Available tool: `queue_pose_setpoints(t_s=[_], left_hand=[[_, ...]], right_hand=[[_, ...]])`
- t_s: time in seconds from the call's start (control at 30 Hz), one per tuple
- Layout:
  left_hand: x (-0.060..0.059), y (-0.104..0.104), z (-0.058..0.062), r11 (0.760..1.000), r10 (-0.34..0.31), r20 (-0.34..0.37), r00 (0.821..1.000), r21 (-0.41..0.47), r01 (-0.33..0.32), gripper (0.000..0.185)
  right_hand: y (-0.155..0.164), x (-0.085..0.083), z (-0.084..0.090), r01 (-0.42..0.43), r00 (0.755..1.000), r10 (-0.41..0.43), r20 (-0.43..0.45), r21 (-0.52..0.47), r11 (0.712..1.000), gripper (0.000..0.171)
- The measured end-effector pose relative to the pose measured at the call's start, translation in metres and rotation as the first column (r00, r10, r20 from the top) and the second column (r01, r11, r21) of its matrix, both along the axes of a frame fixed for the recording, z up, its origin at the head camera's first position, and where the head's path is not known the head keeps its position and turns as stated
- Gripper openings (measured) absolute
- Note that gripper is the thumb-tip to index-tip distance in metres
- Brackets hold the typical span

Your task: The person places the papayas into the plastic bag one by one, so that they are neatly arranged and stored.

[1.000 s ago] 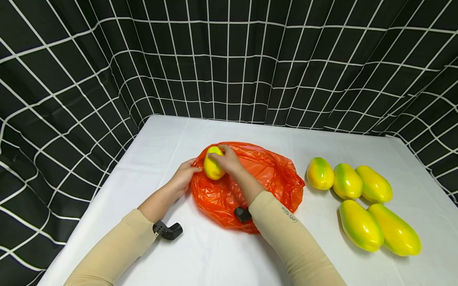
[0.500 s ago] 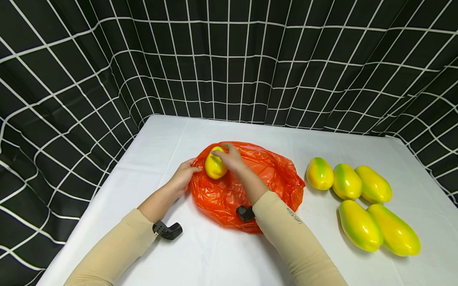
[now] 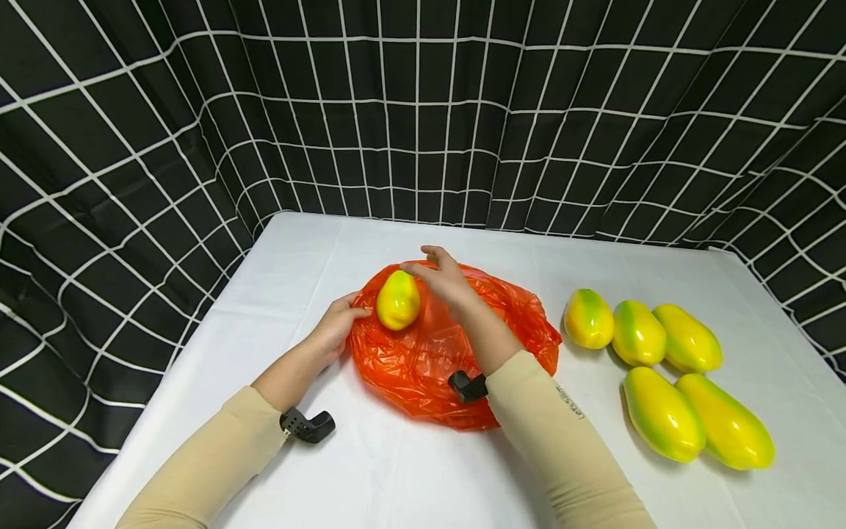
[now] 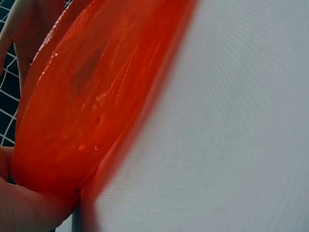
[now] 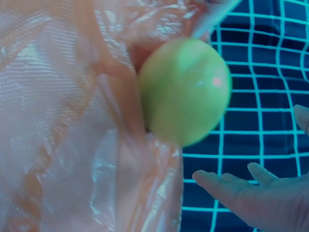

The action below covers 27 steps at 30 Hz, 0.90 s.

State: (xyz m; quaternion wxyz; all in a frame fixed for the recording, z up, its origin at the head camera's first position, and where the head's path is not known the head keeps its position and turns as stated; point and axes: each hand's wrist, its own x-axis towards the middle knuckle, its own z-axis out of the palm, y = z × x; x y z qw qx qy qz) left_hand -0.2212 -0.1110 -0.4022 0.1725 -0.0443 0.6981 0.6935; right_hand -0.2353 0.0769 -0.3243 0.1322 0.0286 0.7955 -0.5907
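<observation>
An orange plastic bag (image 3: 429,353) lies crumpled on the white table (image 3: 396,470). A yellow-green fruit (image 3: 398,300) sits at the bag's left end. My right hand (image 3: 432,266) hovers just right of and above the fruit, its fingers spread and off it. In the right wrist view the fruit (image 5: 183,92) rests against the bag (image 5: 72,121), with the fingertips (image 5: 212,180) apart from it. My left hand (image 3: 346,317) grips the bag's left edge. The left wrist view shows the bag (image 4: 87,111) bunched against that hand (image 4: 24,208).
Several more yellow-green fruits (image 3: 637,334) lie in two rows on the right of the table. A black cloth with a white grid (image 3: 423,110) hangs behind and on both sides. Small black wrist cameras (image 3: 307,425) sit on both sleeves.
My right hand has let go of the fruit and lifted up and to the right. The fruit stays on the bag. The left hand has not moved.
</observation>
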Motion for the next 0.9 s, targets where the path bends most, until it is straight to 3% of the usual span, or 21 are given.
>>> queue_pose_setpoints(t_s=[0.7, 0.9], left_hand=[[-0.001, 0.001, 0.001, 1.000, 0.003, 0.006, 1.000, 0.000, -0.003, 0.053], [0.000, -0.001, 0.001, 1.000, 0.000, 0.006, 1.000, 0.000, 0.000, 0.052]], right_hand=[[0.078, 0.008, 0.029, 0.075, 0.991, -0.090, -0.101, -0.137, 0.988, 0.077], [0.104, 0.019, 0.034, 0.108, 0.981, -0.124, -0.148, -0.114, 0.988, 0.077]])
